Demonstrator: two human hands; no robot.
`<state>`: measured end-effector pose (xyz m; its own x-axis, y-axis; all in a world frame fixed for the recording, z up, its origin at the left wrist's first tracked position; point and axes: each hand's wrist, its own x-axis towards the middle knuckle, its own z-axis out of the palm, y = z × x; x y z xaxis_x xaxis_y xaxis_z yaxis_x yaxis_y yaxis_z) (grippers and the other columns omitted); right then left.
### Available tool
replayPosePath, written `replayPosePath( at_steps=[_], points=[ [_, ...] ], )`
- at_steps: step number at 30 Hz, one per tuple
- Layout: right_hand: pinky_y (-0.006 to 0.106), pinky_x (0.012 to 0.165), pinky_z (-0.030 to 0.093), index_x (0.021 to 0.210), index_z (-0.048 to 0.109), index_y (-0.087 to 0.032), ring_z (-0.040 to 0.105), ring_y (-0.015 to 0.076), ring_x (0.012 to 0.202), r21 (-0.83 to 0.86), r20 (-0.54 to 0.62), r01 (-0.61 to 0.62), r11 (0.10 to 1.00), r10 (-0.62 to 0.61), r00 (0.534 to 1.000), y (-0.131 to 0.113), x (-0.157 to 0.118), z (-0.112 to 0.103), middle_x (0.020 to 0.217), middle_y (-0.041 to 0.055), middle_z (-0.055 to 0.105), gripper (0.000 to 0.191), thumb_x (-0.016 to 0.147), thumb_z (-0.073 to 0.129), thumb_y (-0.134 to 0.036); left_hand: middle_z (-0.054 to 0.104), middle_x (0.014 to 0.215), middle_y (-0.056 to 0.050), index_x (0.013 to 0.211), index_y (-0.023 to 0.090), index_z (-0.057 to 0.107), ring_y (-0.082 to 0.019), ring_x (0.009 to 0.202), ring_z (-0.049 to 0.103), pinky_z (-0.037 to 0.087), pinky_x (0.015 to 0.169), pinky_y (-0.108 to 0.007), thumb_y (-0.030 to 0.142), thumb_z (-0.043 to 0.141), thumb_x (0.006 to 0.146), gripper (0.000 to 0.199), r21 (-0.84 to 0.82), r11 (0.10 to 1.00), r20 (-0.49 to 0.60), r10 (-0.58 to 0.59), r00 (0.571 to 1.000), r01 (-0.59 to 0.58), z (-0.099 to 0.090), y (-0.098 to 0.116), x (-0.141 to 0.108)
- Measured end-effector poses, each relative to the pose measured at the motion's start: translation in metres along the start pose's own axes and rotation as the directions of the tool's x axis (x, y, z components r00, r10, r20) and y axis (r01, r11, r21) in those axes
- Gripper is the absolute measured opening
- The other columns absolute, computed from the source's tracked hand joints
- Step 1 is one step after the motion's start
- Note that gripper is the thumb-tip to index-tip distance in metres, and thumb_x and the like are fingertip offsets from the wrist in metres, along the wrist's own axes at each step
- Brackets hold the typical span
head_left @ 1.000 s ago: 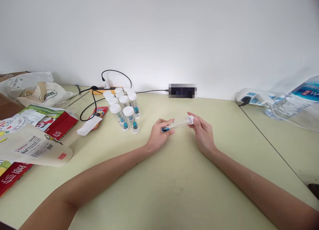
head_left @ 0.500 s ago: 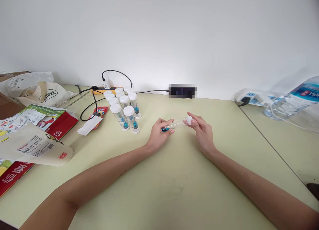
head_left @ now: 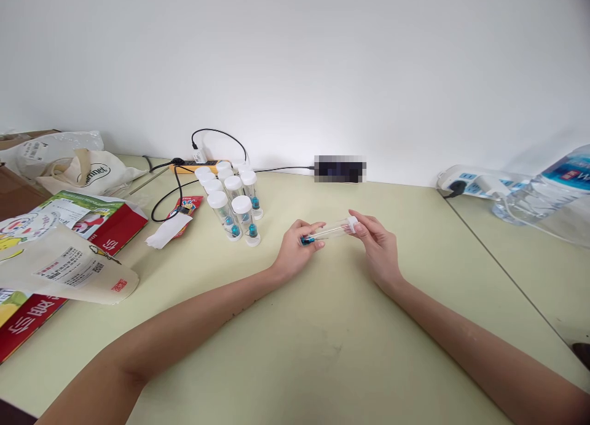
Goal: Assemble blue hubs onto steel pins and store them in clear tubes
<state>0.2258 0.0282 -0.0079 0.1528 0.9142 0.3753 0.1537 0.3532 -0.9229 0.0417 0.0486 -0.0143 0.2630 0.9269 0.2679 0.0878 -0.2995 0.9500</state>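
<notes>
A clear tube [head_left: 332, 230] with a blue piece inside its left end lies nearly level above the middle of the table. My left hand [head_left: 295, 248] is closed round that left end. On the other side, my right hand [head_left: 378, 247] pinches the white cap [head_left: 353, 223] at the tube's right end. Several upright tubes with white caps [head_left: 242, 205] stand in a group to the left of my hands, with blue pieces near the bottoms of those in front.
Behind the hands a dark, pixelated device [head_left: 340, 169] leans by the wall. An orange power strip [head_left: 184, 167], a red packet [head_left: 190, 205], a paper cup [head_left: 87, 268] and bags are at left. A white power strip [head_left: 468, 180] and water bottle [head_left: 548, 188] sit right.
The whole view has shifted slightly, so things appear a little further right. Both hands keep their hold on the tube, with almost no change in pose.
</notes>
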Motion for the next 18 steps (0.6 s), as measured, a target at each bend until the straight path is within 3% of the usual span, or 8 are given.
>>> replayPosePath(
  at_steps=[7,11,14,18],
  points=[
    [0.038,0.089,0.049,0.114,0.062,-0.03,0.058,0.0191,0.097,-0.054,-0.049,0.076,0.996,-0.078,0.996,-0.006,-0.003,-0.001,0.101,0.0022,0.059,0.031,0.084,0.06,-0.036,0.05,0.089,-0.002,0.111,0.026,0.065,-0.015,0.083,0.051,0.041,0.078,-0.027,0.019,0.067,0.073,0.039,-0.044,0.999,0.064,0.029,0.998,-0.026,-0.002,-0.001,0.0],
    [0.043,0.092,0.047,0.119,0.057,-0.03,0.058,0.0228,0.103,-0.113,-0.02,0.167,0.98,-0.17,0.985,-0.013,-0.01,0.002,0.105,0.0049,0.061,0.032,0.089,0.049,-0.039,0.057,0.092,-0.004,0.113,0.024,0.064,-0.016,0.086,0.055,0.043,0.079,-0.029,0.024,0.068,0.074,0.039,-0.03,0.998,0.126,0.057,0.99,-0.053,0.0,0.001,-0.002],
    [0.046,0.098,0.042,0.132,0.042,-0.029,0.053,0.0241,0.113,-0.076,0.059,0.259,0.963,-0.255,0.965,-0.019,-0.018,0.01,0.117,0.0069,0.058,0.041,0.093,0.041,-0.04,0.064,0.102,-0.008,0.113,0.022,0.063,-0.021,0.098,0.058,0.044,0.084,-0.032,0.027,0.067,0.076,0.038,-0.084,0.995,0.196,0.068,0.978,-0.052,0.002,0.005,-0.005],
    [0.047,0.098,0.044,0.138,0.024,-0.034,0.05,0.0244,0.119,0.02,0.138,0.306,0.952,-0.305,0.942,-0.023,-0.025,0.019,0.138,0.0064,0.038,0.055,0.09,0.049,-0.032,0.063,0.111,-0.009,0.11,0.021,0.059,-0.023,0.106,0.059,0.046,0.087,-0.036,0.03,0.062,0.08,0.031,-0.144,0.989,0.345,0.071,0.936,-0.022,0.003,0.011,-0.008]
  ],
)
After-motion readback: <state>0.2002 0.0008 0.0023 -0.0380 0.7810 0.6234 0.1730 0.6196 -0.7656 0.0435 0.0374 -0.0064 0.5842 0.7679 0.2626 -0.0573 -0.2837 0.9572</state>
